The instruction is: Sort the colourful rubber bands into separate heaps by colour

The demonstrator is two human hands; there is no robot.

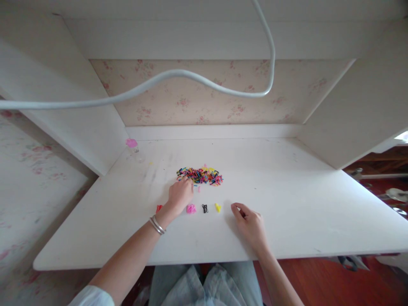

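Observation:
A mixed pile of small colourful rubber bands lies on the white desk. My left hand reaches over the pile's left end, fingers bent down and closed at its edge; what they grip is hidden. In front of the pile, sorted by colour, sit a pink heap, a black heap and a yellow heap. A red heap is partly covered by my left wrist. Right of the yellow heap, my right hand rests with curled fingers, thumb against fingertip; anything in that pinch cannot be made out.
A clear container with a pink top stands at the desk's back left corner. Overhead a white cable crosses the view. Side panels and a floral back wall enclose the white desk.

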